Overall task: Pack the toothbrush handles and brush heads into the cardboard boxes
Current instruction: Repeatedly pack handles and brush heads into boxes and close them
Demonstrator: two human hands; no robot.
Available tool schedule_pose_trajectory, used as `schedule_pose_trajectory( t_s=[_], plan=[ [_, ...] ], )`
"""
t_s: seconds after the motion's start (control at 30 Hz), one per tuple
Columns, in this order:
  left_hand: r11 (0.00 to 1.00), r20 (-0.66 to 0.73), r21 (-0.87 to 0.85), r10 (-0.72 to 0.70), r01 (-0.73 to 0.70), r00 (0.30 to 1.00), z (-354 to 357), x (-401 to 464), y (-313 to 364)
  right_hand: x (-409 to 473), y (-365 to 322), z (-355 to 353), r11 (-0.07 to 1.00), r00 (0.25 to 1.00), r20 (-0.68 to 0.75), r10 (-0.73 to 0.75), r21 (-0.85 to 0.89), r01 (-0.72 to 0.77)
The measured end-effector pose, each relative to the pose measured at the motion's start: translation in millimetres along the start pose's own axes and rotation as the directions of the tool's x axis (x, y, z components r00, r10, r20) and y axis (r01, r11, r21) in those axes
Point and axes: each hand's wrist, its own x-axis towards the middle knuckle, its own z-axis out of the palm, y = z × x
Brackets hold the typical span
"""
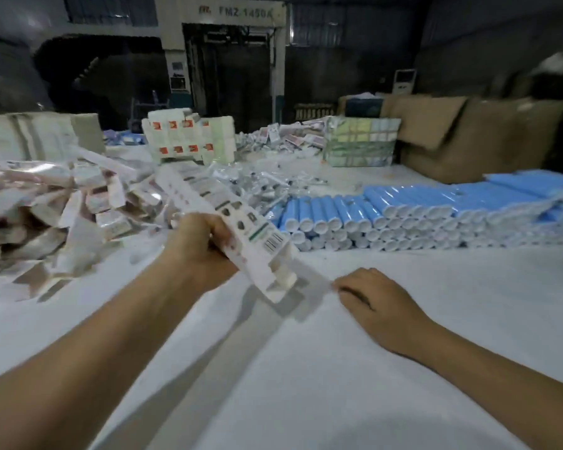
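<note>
While the left hand [199, 251] grips a long white cardboard box [238, 228] at centre frame, fingers and thumb curled round its lower half, the box runs diagonally from upper left to lower right. Its near end is open, flaps [281, 276] splayed over the table. Printed panels and a barcode show on the upper face.

Right hand [376, 302], right of centre: fingers curled downward, knuckles up, fingertips at the white tabletop [306, 368] just beside the box's open end. Blur there; cannot tell whether the fingertips pinch something or merely touch the surface.

Surface: a broad white table fills the lower frame. Right of centre, a stacked row of blue tubes with white caps [387, 219], laid on their sides, cap ends facing the camera. Left edge: a loose heap of flattened white and pink cartons [46, 203]. Behind the held box, a scatter of small clear-wrapped items [273, 183], too blurred to name. Further back at centre, a block of white packs with red marks [189, 136]; right of it, a wrapped bundle of pale green and blue packs [361, 141]. Large brown corrugated cartons [468, 138] at upper right.

Room: dim industrial hall, a tall pale machine frame [228, 43] at top centre lettered "FMZ 1450".
</note>
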Motion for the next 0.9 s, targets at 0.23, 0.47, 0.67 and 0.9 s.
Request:
schedule_pose_trajectory(
  t_s=[0.23, 0.47, 0.67, 0.9],
  plan=[
    [0.942, 0.125, -0.271, -0.171, 0.199, 0.977, 28.8, -10.9, -83.7, -2.2, -3.5, -10.4, 0.754, 0.987, 0.014, 0.158, 0.644, -0.13],
    [0.97, 0.143, -0.18, -0.14, 0.165, 0.98, 24.2, -12.7, -92.4, 2.4, -0.3, -8.9, 0.677, 0.98, 0.088, 0.178, 0.712, -0.187],
    [0.976, -0.134, 0.153, 0.175, -0.154, 0.975, 21.5, -15.6, -76.2, 6.2, 8.2, -12.1, 0.754, 0.935, -0.071, 0.348, 0.613, -0.235],
    [-0.727, 0.793, 0.499, 0.163, -0.472, 0.587, 3.1, -17.8, -89.4, 3.6, 12.3, -19.1, 0.821, 0.964, 0.026, 0.266, 0.518, -0.24]
  ],
)
